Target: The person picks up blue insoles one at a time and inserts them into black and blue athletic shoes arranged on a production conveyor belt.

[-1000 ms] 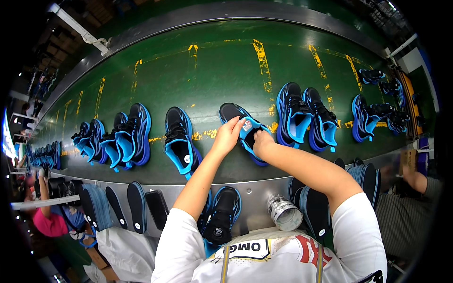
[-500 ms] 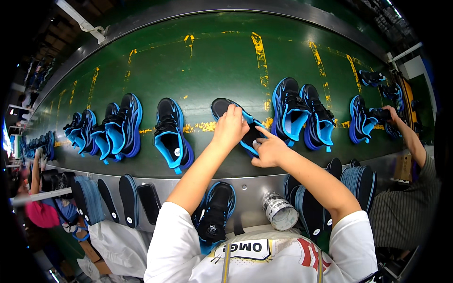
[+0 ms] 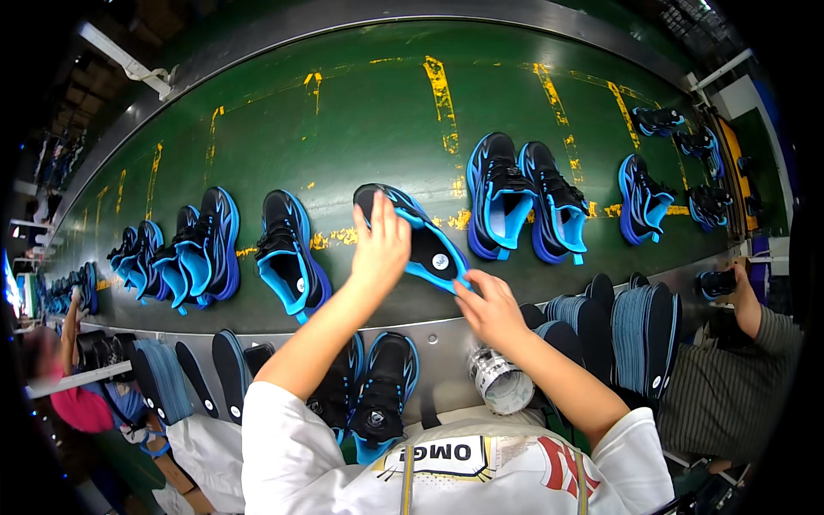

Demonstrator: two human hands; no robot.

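A black and blue sneaker (image 3: 418, 219) lies on the green surface in front of me, toe away and heel toward my right hand. Inside it is a black insole (image 3: 422, 247) with a round white sticker at the heel. My left hand (image 3: 382, 247) rests on the sneaker's upper, fingers stretched out over the toe end and covering the laces. At the heel collar, my right hand (image 3: 496, 313) pinches the blue edge between thumb and forefinger.
More sneakers stand left (image 3: 287, 249) and right (image 3: 498, 197). Near my body are black sneakers (image 3: 384, 386), a clear taped jar (image 3: 500, 384), insole stacks (image 3: 642, 335) and a partly hidden phone (image 3: 257, 356). A co-worker's hand (image 3: 745, 300) holds a shoe at right.
The row of sneakers has shifted left in view. My left fingers have gone from curled in the shoe opening to stretched over its upper. My right hand has moved from inside to the heel.
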